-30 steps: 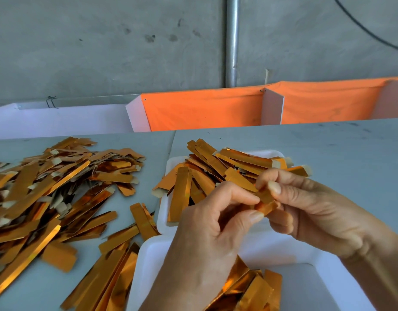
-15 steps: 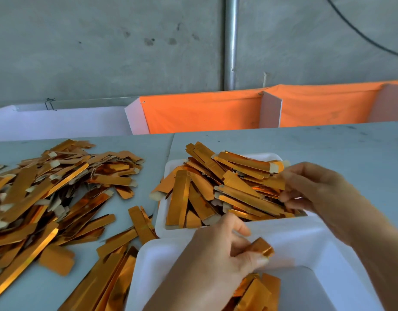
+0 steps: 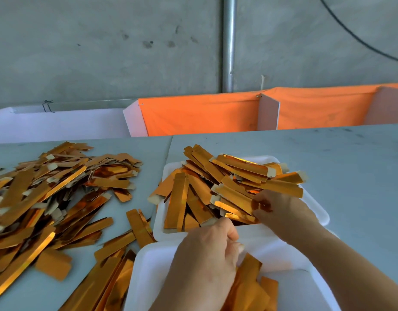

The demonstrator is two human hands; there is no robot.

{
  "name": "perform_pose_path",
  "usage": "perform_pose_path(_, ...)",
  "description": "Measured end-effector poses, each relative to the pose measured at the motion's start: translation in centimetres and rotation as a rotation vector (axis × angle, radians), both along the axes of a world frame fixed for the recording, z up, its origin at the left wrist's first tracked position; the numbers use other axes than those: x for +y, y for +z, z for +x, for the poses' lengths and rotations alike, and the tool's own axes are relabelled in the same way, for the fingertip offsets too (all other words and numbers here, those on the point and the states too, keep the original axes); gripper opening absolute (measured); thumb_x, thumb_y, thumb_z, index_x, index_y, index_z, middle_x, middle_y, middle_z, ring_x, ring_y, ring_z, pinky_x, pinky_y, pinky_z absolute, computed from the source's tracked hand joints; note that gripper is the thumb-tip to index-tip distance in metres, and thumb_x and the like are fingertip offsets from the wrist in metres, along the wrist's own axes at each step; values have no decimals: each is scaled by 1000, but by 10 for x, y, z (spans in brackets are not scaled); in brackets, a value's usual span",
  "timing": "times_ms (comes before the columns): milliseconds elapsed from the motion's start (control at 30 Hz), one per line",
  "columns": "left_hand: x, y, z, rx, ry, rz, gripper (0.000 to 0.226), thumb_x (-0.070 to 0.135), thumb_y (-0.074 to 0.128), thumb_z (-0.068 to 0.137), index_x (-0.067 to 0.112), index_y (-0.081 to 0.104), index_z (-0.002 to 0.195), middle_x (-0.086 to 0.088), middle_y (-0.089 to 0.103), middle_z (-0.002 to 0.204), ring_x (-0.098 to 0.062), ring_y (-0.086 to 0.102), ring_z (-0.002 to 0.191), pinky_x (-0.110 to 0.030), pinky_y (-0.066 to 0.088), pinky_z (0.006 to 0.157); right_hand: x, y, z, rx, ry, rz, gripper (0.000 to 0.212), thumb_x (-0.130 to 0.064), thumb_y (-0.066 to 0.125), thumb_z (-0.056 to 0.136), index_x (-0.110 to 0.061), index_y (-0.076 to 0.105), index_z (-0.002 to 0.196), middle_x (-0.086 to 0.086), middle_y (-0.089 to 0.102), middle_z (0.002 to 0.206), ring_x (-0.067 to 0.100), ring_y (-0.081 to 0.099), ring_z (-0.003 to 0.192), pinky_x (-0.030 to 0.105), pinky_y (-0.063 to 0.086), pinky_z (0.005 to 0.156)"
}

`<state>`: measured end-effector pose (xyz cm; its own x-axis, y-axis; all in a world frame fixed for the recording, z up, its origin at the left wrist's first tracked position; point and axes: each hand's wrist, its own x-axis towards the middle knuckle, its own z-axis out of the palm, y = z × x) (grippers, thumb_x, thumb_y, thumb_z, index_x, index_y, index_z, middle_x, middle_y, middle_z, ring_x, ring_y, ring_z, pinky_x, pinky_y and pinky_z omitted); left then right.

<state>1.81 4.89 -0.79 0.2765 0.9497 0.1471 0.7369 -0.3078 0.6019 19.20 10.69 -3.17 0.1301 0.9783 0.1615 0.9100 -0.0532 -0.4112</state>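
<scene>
A far white tray (image 3: 318,211) holds a heap of flat gold foil strips (image 3: 240,170). My right hand (image 3: 285,213) reaches into this heap from the right, and its fingertips pinch the end of one gold strip (image 3: 232,195). A near white tray (image 3: 283,254) at the bottom holds folded gold pieces (image 3: 249,288). Above this tray's far edge is my left hand (image 3: 207,263), fingers curled, with nothing visible in them.
A large loose pile of gold strips (image 3: 47,198) covers the grey table (image 3: 350,164) on the left, and more strips (image 3: 108,281) lie beside the near tray. Orange cloth bins (image 3: 200,115) with white dividers stand behind the table, before a concrete wall with a metal pipe (image 3: 229,41).
My hands parted. The left carried a folded gold piece down to the near tray and no longer shows it. The right hand went into the far tray's heap and took a strip's end.
</scene>
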Motion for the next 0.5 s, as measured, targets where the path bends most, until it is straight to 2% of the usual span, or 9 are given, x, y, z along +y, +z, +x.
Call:
perform_pose_path(67,1,0,0,0,14,29,16,37,51,95,34,55,110,17,63,108,-3,58,99,-13,49,83,2,-2,0,15,-27,66,6,-23,61,90,-27,64,91,-2,65,86,13,59,73,21,47,61)
perform_pose_path(167,1,-1,-1,-42,45,77,14,34,49,96,35,54,109,19,62,108,-2,57,100,-10,47,81,4,1,3,141,-90,211,12,-16,61,90,-22,61,79,-1,63,78,7,52,63,14,33,50)
perform_pose_path(233,2,-1,-2,-76,72,100,16,35,47,97,36,53,111,22,60,106,0,56,98,-7,46,78,2,10,3,325,-112,279,12,-16,61,90,-19,61,78,-3,62,72,9,55,61,15,34,49)
perform_pose_path(267,2,0,-2,-100,86,105,19,36,45,97,37,52,115,26,58,103,3,55,95,-4,44,74,-1,15,3,487,-90,281,12,-16,62,90,-18,62,78,-3,63,69,12,59,62,17,39,50)
perform_pose_path(367,1,6,-3,-280,125,97,34,48,39,93,41,47,125,37,46,86,18,50,82,6,36,66,-17,34,1,1083,202,52,10,-19,68,84,-13,66,77,4,63,66,19,62,61,31,54,61)
perform_pose_path(433,2,7,-5,-550,108,64,45,58,42,84,42,50,125,42,53,86,26,50,84,8,35,69,-27,41,0,1263,408,-190,13,-21,76,76,-10,68,75,10,56,64,20,58,54,31,52,58)
perform_pose_path(500,1,9,-5,-791,-4,-20,44,56,49,81,41,58,121,34,65,98,18,57,95,2,41,77,-33,41,-5,1314,493,-371,15,-18,78,74,-6,68,77,16,59,69,22,61,54,23,51,49)
